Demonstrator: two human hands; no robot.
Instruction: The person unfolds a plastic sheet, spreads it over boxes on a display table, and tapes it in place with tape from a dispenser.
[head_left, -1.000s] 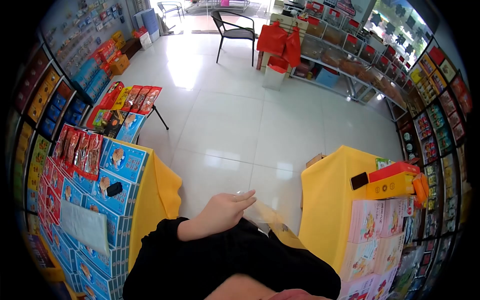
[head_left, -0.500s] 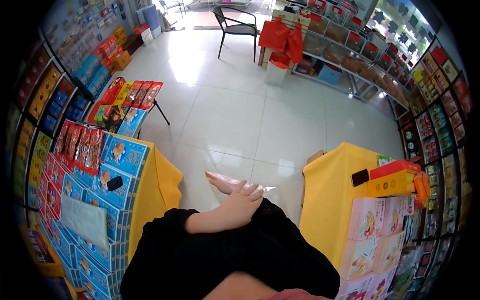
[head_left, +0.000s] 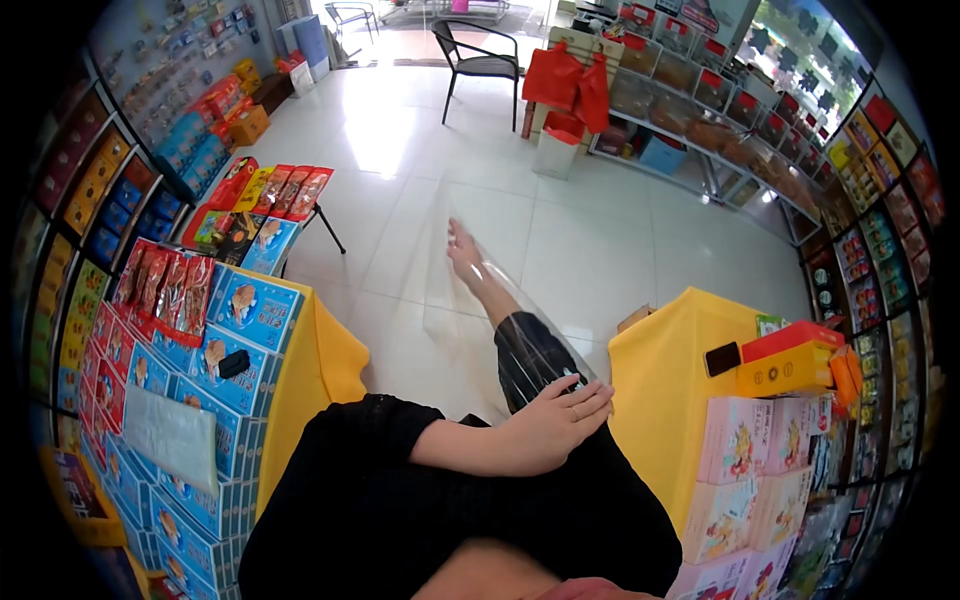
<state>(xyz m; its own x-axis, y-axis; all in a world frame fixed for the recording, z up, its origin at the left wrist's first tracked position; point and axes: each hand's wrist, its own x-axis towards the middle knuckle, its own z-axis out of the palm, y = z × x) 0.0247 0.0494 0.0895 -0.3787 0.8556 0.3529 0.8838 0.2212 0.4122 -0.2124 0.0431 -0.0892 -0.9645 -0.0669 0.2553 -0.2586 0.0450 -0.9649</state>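
Observation:
A long clear plastic bag (head_left: 520, 290) lies along my right arm, stretching forward over the floor. Inside it, my right hand (head_left: 465, 250) reaches away from me with its fingers extended and nothing visible in them. My left hand (head_left: 560, 425) crosses in front of my body and grips the near end of the bag against my right sleeve. Its fingers curl over the plastic, and one finger wears a ring. The bag's exact edges are hard to see against the shiny tiles.
Stacked blue boxes (head_left: 255, 305) stand at left with red packets (head_left: 180, 300), a flat pale plastic packet (head_left: 170, 435) and a small black object (head_left: 234, 364). At right are a phone (head_left: 722, 357), a yellow box (head_left: 785, 370) and pink boxes (head_left: 735, 440). A chair (head_left: 480, 65) stands ahead.
My right arm has stretched forward inside the bag, which now extends farther out. My left hand has shifted right, up along the right arm. The view has moved slightly.

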